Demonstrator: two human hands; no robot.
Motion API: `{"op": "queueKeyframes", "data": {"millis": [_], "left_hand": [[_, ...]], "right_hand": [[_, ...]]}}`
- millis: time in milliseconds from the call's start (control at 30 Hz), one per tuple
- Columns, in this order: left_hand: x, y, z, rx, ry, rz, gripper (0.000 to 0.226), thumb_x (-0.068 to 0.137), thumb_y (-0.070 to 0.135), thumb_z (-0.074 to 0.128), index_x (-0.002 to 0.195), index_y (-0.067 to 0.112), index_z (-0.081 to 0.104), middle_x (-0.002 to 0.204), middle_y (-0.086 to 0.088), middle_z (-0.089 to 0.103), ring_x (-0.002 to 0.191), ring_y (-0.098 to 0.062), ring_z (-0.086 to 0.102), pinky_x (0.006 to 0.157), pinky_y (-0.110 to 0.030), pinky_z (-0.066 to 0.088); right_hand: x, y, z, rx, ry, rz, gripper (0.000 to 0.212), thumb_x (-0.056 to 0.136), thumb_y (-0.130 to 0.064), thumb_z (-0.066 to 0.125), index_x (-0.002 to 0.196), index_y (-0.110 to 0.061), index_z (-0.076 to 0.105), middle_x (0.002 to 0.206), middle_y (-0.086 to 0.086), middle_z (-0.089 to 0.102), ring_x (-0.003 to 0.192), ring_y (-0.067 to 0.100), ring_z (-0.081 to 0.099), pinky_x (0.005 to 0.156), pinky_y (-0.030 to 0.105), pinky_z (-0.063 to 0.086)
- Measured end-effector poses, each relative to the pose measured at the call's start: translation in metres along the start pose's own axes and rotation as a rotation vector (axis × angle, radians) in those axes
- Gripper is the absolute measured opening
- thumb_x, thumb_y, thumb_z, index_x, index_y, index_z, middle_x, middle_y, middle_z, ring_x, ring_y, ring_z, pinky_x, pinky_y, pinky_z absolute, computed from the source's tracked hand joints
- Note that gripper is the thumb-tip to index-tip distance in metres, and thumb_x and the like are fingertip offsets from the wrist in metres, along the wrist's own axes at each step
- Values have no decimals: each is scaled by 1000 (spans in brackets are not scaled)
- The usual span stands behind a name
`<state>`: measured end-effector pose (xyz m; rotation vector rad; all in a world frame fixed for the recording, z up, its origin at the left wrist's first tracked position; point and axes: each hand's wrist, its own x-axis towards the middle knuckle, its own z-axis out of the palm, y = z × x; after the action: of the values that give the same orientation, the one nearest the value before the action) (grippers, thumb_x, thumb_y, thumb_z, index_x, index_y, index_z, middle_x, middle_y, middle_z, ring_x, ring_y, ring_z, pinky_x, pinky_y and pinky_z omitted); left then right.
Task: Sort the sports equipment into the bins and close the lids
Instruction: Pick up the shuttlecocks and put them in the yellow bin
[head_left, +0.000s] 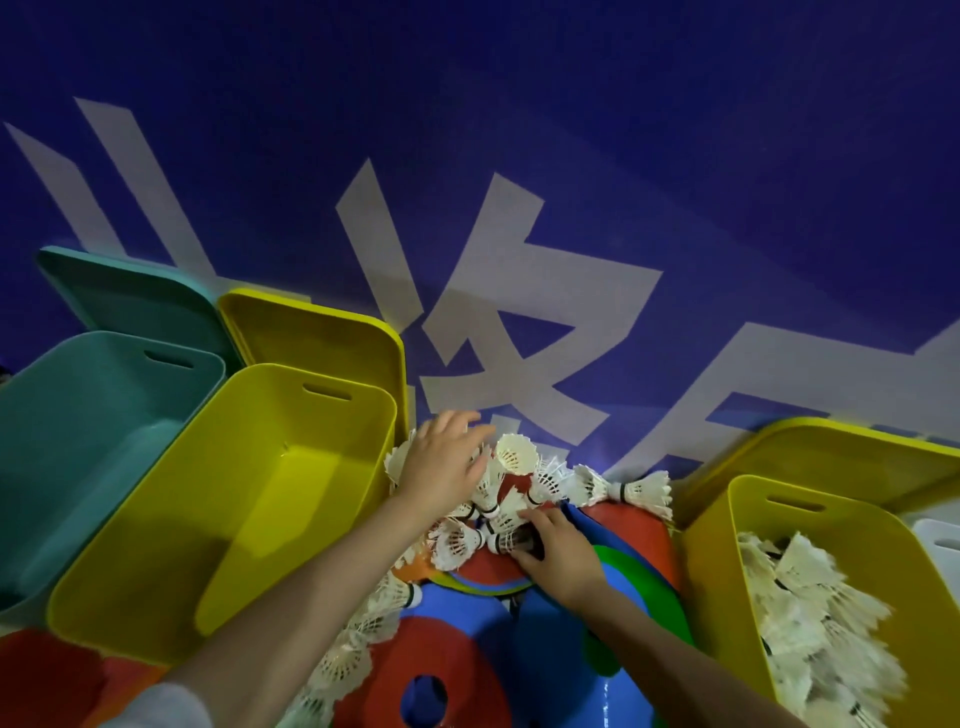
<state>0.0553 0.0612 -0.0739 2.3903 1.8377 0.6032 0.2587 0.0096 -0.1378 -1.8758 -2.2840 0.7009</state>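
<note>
Reaching into pile of white shuttlecocks (511, 499) with both hands. Your left hand (447, 462) lies flat on top of pile, fingers straight and spread, holding nothing. Your right hand (553, 551) curls fingers round one shuttlecock at pile's near edge. Pile sits on flat colored discs (452, 670), red, blue, green, on blue floor (571, 130). Empty yellow bin (244, 499) just left of pile, teal bin (78, 441) beside it. Right yellow bin (711, 571) holds many shuttlecocks. Lids stand open behind bins.
</note>
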Motion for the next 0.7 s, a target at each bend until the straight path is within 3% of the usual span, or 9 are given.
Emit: {"op": "queueKeyframes", "data": {"millis": [67,200,333,467,600,700], "left_hand": [[8,-7,-3,-45,16,-96,46,93,37,51,138,30,43,144,4,40,135,-18,31,110,-36,29],[8,-19,1,-181,-237,-274,65,91,34,58,148,25,28,150,-4,34,134,-25,38,105,-37,42],[-4,-21,2,-104,-238,-209,56,90,32,58,141,22,40,145,-1,44,132,-22,39,104,-33,38],[-12,-17,-10,10,-261,-138,64,83,41,64,140,25,41,138,-2,45,128,-23,39,102,-34,40],[-21,-24,-27,-57,-445,-135,58,79,41,70,130,26,51,128,-5,44,109,-20,53,89,-28,46],[-27,-27,-42,-100,-413,-134,56,77,39,74,126,24,53,127,-3,50,109,-17,53,88,-27,46]], "right_hand": [[-1,1,-1,41,15,-12,53,87,-44,59,135,-27,45,134,-4,46,117,17,51,96,29,44],[-5,-2,-5,86,52,-7,53,86,-42,61,135,-26,45,132,-4,47,118,15,50,96,27,44],[-14,-3,-13,139,82,8,52,86,-42,62,134,-27,46,132,-7,48,116,11,51,92,24,44],[-32,3,-22,170,92,17,53,87,-42,62,135,-27,46,130,-6,48,116,11,51,92,21,43],[-53,9,-35,226,170,36,50,86,-41,65,131,-26,50,120,-6,52,108,9,54,93,22,44],[-69,17,-45,288,248,54,47,84,-40,68,126,-26,53,115,-6,56,102,8,56,90,24,47]]}}
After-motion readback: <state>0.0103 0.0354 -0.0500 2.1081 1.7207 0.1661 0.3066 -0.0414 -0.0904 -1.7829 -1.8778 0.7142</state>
